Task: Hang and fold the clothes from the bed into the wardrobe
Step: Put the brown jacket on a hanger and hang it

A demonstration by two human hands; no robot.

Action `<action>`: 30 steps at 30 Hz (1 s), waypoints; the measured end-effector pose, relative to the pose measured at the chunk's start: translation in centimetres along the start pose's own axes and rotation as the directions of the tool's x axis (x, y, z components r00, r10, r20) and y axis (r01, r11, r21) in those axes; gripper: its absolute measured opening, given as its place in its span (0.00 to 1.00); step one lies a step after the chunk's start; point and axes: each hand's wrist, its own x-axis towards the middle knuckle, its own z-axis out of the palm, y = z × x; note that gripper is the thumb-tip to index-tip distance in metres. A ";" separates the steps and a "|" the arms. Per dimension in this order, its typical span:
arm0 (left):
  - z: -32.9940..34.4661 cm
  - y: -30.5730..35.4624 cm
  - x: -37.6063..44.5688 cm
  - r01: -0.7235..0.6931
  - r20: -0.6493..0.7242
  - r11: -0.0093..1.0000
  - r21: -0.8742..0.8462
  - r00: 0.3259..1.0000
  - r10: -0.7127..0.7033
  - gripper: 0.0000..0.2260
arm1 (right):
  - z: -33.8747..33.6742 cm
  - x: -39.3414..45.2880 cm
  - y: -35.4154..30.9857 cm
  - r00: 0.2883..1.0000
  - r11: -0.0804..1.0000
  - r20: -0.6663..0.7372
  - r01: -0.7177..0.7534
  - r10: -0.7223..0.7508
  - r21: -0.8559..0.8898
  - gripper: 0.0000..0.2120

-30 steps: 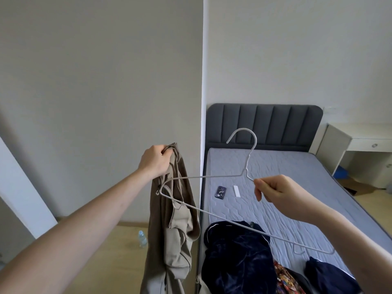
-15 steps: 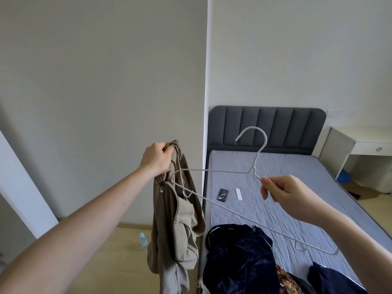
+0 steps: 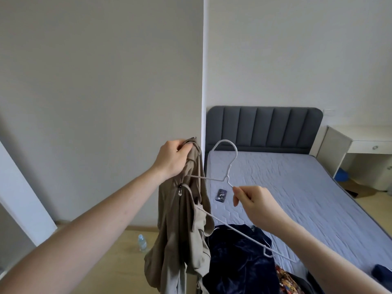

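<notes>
The garment (image 3: 180, 219) in my left hand (image 3: 172, 158) is plain khaki; the hanger (image 3: 228, 179) in my right hand (image 3: 252, 200) is white. On the bed, the mattress (image 3: 297, 187) is pale blue-grey and quilted, the headboard (image 3: 265, 128) dark grey and ribbed, the clothes (image 3: 239, 262) navy velvet, one piece (image 3: 284, 281) multicoloured.

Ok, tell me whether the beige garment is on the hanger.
Partly on: one end of the white hanger is threaded into the beige garment; the other end sticks out bare.
</notes>
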 end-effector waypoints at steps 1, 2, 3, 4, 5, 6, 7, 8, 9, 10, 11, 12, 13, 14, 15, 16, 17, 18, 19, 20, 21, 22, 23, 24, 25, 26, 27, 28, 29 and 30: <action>0.2 0.7 -0.3 -0.028 0.027 0.998 -0.062 0.999 0.029 0.16 | 0.8 0.2 0.0 1.000 1.000 0.007 -0.012 0.012 0.021 0.23; 0.3 1.5 -0.6 -0.051 0.050 0.991 -0.127 0.997 0.058 0.16 | 1.5 0.4 0.0 1.000 0.999 0.010 -0.021 0.021 0.045 0.23; 0.4 2.2 -1.0 -0.066 0.068 0.979 -0.191 0.994 0.080 0.15 | 2.2 0.5 0.1 1.000 0.997 0.004 -0.028 0.028 0.076 0.24; 0.5 2.9 -1.3 -0.065 0.090 0.964 -0.256 0.992 0.091 0.14 | 2.7 0.6 0.1 0.999 0.993 -0.015 -0.032 0.034 0.118 0.25; 0.5 3.3 -1.6 -0.044 0.124 0.947 -0.318 0.988 0.088 0.14 | 3.0 0.7 0.1 0.998 0.986 -0.044 -0.032 0.039 0.165 0.25; 0.6 3.6 -2.0 -0.011 0.171 0.930 -0.367 0.982 0.079 0.13 | 3.2 0.7 0.1 0.996 0.977 -0.079 -0.023 0.041 0.211 0.26; 0.6 3.6 -2.4 0.022 0.229 0.921 -0.389 0.970 0.074 0.13 | 3.3 0.6 0.2 0.993 0.967 -0.113 -0.009 0.039 0.256 0.26; 0.5 3.5 -2.9 0.031 0.294 0.927 -0.374 0.952 0.087 0.13 | 3.4 0.6 0.3 0.989 0.953 -0.143 0.006 0.039 0.302 0.27; 0.5 3.4 -3.4 0.002 0.363 0.948 -0.319 0.924 0.120 0.12 | 3.4 0.6 0.4 0.985 0.936 -0.167 0.022 0.039 0.351 0.27; 0.4 3.3 -4.0 -0.063 0.434 0.969 -0.239 0.886 0.165 0.12 | 3.3 0.5 0.4 0.982 0.917 -0.188 0.041 0.037 0.397 0.27; 0.4 3.3 -4.4 -0.155 0.501 0.977 -0.149 0.839 0.210 0.11 | 3.2 0.4 0.5 0.978 0.898 -0.205 0.063 0.030 0.435 0.27; 0.2 3.2 -4.8 -0.255 0.556 0.965 -0.067 0.793 0.248 0.11 | 3.1 0.3 0.6 0.975 0.884 -0.222 0.088 0.019 0.460 0.28; 0.1 3.3 -5.0 -0.341 0.596 0.940 0.001 0.755 0.273 0.12 | 2.9 0.2 0.7 0.972 0.875 -0.235 0.110 0.005 0.472 0.29; -0.2 3.5 -5.0 -0.409 0.620 0.911 0.058 0.730 0.289 0.14 | 2.8 0.1 0.7 0.969 0.869 -0.247 0.127 -0.006 0.478 0.30; -0.5 3.9 -4.9 -0.462 0.620 0.881 0.102 0.722 0.307 0.16 | 2.6 0.1 0.8 0.966 0.865 -0.259 0.141 -0.014 0.481 0.31; -0.9 4.3 -4.7 -0.508 0.589 0.851 0.132 0.731 0.345 0.18 | 2.4 0.0 0.7 0.962 0.861 -0.272 0.155 -0.021 0.484 0.31; -1.3 4.7 -4.4 -0.551 0.527 0.818 0.164 0.750 0.400 0.19 | 2.1 0.0 0.6 0.958 0.859 -0.285 0.169 -0.028 0.483 0.31; -1.7 5.1 -3.9 -0.590 0.458 0.779 0.214 0.765 0.453 0.21 | 1.7 0.1 0.5 0.953 0.859 -0.301 0.181 -0.033 0.478 0.30; -1.9 5.3 -3.2 -0.618 0.414 0.731 0.290 0.770 0.487 0.22 | 1.4 0.1 0.4 0.947 0.859 -0.319 0.192 -0.036 0.474 0.29; -2.1 5.5 -2.3 -0.636 0.398 0.679 0.368 0.767 0.502 0.23 | 1.0 0.2 0.3 0.943 0.856 -0.331 0.203 -0.039 0.476 0.28; -2.2 5.7 -1.5 -0.644 0.413 0.636 0.425 0.763 0.497 0.22 | 0.8 0.3 0.2 0.941 0.851 -0.335 0.212 -0.046 0.481 0.27; -2.2 5.8 -0.8 -0.648 0.429 0.608 0.458 0.760 0.487 0.18 | 0.6 0.3 0.2 0.942 0.847 -0.330 0.221 -0.057 0.483 0.26; -2.2 6.0 0.0 -0.657 0.440 0.595 0.463 0.753 0.489 0.11 | 0.5 0.3 0.2 0.943 0.851 -0.324 0.229 -0.074 0.473 0.26; -2.1 6.2 0.7 -0.660 0.453 0.592 0.463 0.750 0.482 0.05 | 0.3 0.3 0.2 0.944 0.861 -0.317 0.237 -0.095 0.450 0.26; -2.1 6.3 1.3 -0.659 0.456 0.589 0.468 0.751 0.477 0.08 | 0.0 0.2 0.2 0.944 0.872 -0.309 0.242 -0.112 0.425 0.26; -2.0 6.3 1.8 -0.659 0.462 0.587 0.470 0.750 0.473 0.12 | -0.4 0.1 0.4 0.945 0.881 -0.305 0.240 -0.116 0.408 0.25; -2.0 6.2 2.2 -0.655 0.453 0.590 0.472 0.754 0.475 0.14 | -1.0 0.0 0.8 0.946 0.887 -0.307 0.231 -0.107 0.401 0.23; -2.0 6.0 2.6 -0.654 0.432 0.594 0.469 0.756 0.491 0.15 | -1.6 -0.2 1.5 0.944 0.890 -0.317 0.216 -0.086 0.402 0.21; -2.1 5.7 2.9 -0.646 0.407 0.599 0.473 0.763 0.502 0.15 | -2.0 -0.6 2.7 0.939 0.891 -0.340 0.193 -0.047 0.410 0.20; -2.3 5.4 3.2 -0.634 0.376 0.608 0.477 0.773 0.511 0.15 | -2.2 -1.1 4.1 0.924 0.890 -0.383 0.157 0.022 0.428 0.20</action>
